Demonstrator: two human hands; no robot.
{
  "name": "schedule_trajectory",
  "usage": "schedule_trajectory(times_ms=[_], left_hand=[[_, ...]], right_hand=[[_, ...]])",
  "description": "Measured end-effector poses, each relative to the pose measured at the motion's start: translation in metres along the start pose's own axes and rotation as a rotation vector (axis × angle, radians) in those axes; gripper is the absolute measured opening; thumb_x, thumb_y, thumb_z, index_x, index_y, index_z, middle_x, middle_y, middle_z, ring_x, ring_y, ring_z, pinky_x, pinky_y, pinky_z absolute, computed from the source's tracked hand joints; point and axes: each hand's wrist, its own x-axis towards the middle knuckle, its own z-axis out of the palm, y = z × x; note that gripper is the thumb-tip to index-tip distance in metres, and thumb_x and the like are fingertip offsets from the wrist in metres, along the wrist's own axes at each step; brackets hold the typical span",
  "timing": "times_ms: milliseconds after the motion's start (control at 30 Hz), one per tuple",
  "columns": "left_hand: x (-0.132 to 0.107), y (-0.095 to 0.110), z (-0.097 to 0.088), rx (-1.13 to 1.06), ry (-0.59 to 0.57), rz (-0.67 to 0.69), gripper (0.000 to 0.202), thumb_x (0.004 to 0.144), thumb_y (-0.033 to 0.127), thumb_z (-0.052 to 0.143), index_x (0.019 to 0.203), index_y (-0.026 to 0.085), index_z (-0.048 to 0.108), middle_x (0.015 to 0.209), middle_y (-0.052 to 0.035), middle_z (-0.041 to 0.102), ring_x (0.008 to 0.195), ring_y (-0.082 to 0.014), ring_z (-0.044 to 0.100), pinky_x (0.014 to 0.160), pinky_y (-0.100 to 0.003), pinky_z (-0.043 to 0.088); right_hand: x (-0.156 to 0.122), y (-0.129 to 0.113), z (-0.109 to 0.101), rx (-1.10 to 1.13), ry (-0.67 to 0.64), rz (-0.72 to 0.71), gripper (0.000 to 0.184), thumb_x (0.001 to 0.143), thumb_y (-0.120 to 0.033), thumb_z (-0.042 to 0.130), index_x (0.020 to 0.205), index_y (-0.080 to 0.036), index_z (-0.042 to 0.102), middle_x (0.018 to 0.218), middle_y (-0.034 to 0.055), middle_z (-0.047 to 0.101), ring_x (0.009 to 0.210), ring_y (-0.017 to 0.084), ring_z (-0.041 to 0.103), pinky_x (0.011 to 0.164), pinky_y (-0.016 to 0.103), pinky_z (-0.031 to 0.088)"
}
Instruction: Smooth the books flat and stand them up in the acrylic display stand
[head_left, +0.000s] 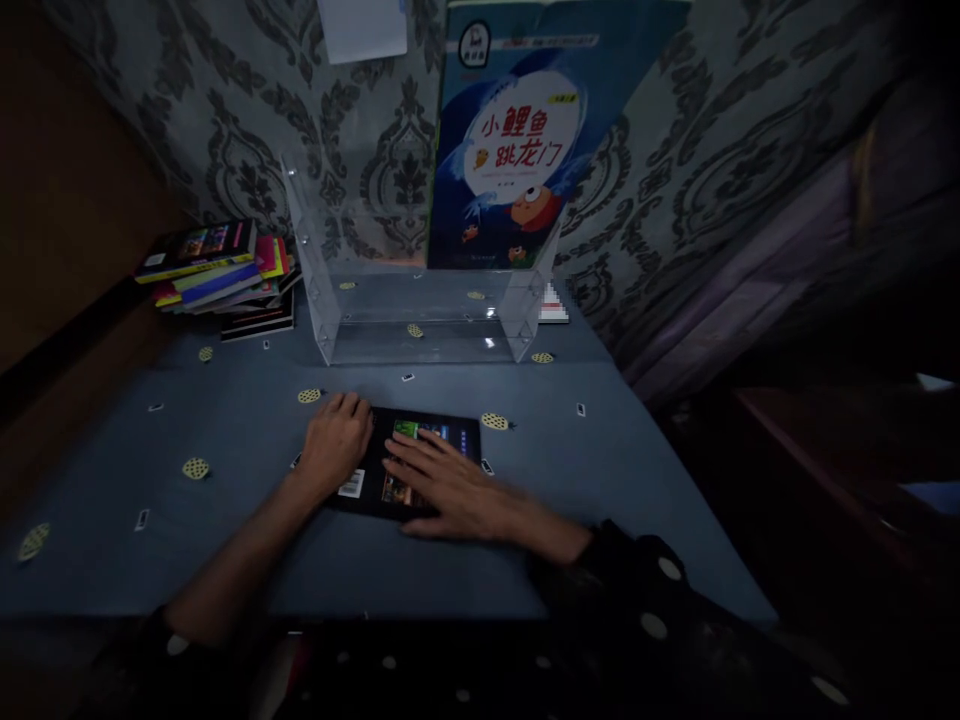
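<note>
A dark-covered book lies flat on the table, back cover up, showing a white barcode and a colourful picture panel. My left hand rests at its left edge with the fingers curled closed over that edge. Across the picture panel, my right hand lies flat with its fingers spread, pressing on the cover. Behind the hands stands a clear acrylic book stand. A large blue picture book with red Chinese characters leans upright at the stand's right side.
A stack of books sits at the back left of the table. The grey-blue tablecloth has a pineapple pattern. A patterned wall rises right behind the stand, and a purple curtain hangs at the right.
</note>
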Motion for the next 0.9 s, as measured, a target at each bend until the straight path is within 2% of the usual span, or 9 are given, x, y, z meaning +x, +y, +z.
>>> schedule_trajectory(times_ms=[100,200,333,400,467,567,700,800,900], left_hand=[[-0.001,0.002,-0.005,0.031,-0.004,-0.027,0.032,0.102,0.023,0.038,0.093,0.016,0.067,0.093,-0.0135,0.064,0.095,-0.0294,0.058,0.082,-0.041,0.046],[-0.002,0.004,-0.006,0.070,-0.013,-0.022,0.033,0.102,0.022,0.037,0.093,0.014,0.068,0.092,-0.0144,0.065,0.094,-0.0300,0.059,0.083,-0.043,0.046],[-0.004,0.007,0.000,0.010,0.016,0.032,0.031,0.101,0.019,0.037,0.112,0.012,0.066,0.102,-0.0151,0.065,0.099,-0.0302,0.059,0.088,-0.046,0.046],[-0.005,0.008,0.005,-0.051,0.028,0.080,0.034,0.100,0.017,0.038,0.126,0.013,0.059,0.110,-0.0146,0.064,0.103,-0.0289,0.057,0.091,-0.045,0.046],[-0.006,0.009,0.009,-0.089,0.025,0.110,0.036,0.100,0.017,0.039,0.132,0.014,0.056,0.115,-0.0138,0.062,0.105,-0.0275,0.057,0.093,-0.043,0.047],[-0.005,0.009,0.012,-0.103,0.015,0.110,0.037,0.099,0.015,0.039,0.131,0.014,0.056,0.114,-0.0133,0.061,0.104,-0.0275,0.056,0.093,-0.043,0.047],[-0.002,0.011,0.010,-0.077,-0.016,0.092,0.034,0.098,0.013,0.039,0.124,0.014,0.060,0.109,-0.0133,0.061,0.103,-0.0289,0.056,0.091,-0.044,0.047],[0.000,0.012,0.007,-0.053,-0.020,0.082,0.032,0.098,0.013,0.039,0.119,0.014,0.062,0.108,-0.0134,0.061,0.102,-0.0293,0.055,0.091,-0.045,0.047],[-0.001,0.011,0.006,-0.039,-0.016,0.092,0.033,0.098,0.015,0.040,0.124,0.013,0.060,0.110,-0.0133,0.062,0.102,-0.0285,0.055,0.091,-0.043,0.046]], right_hand=[[-0.003,0.019,-0.017,0.054,-0.060,-0.035,0.075,0.089,-0.051,0.066,0.150,-0.016,0.041,0.160,0.0134,0.036,0.150,0.024,0.027,0.125,0.049,0.016],[-0.001,0.019,-0.024,0.077,-0.046,0.001,0.070,0.091,-0.051,0.064,0.149,-0.018,0.044,0.159,0.0123,0.038,0.149,0.024,0.030,0.125,0.050,0.017],[0.015,0.009,-0.010,0.020,0.047,0.130,0.063,0.095,-0.047,0.059,0.146,-0.013,0.047,0.158,0.0163,0.039,0.149,0.028,0.030,0.122,0.052,0.025],[0.025,0.006,0.001,-0.033,0.109,0.187,0.060,0.097,-0.042,0.057,0.145,-0.009,0.047,0.156,0.0197,0.041,0.149,0.030,0.029,0.122,0.054,0.027],[0.033,0.006,0.010,-0.079,0.170,0.212,0.056,0.099,-0.037,0.053,0.145,-0.006,0.047,0.154,0.0216,0.043,0.149,0.030,0.031,0.121,0.055,0.028],[0.039,0.006,0.015,-0.119,0.228,0.218,0.054,0.100,-0.036,0.049,0.145,-0.007,0.046,0.151,0.0216,0.046,0.146,0.030,0.036,0.119,0.056,0.031],[0.041,0.005,0.011,-0.122,0.238,0.234,0.054,0.098,-0.036,0.053,0.143,-0.007,0.048,0.149,0.0202,0.050,0.141,0.031,0.042,0.119,0.052,0.033],[0.039,0.007,0.008,-0.102,0.223,0.232,0.055,0.097,-0.035,0.054,0.144,-0.008,0.047,0.149,0.0196,0.050,0.142,0.029,0.042,0.120,0.051,0.033],[0.035,0.010,0.008,-0.111,0.220,0.267,0.054,0.098,-0.037,0.053,0.144,-0.008,0.048,0.149,0.0202,0.050,0.144,0.030,0.040,0.120,0.053,0.032]])
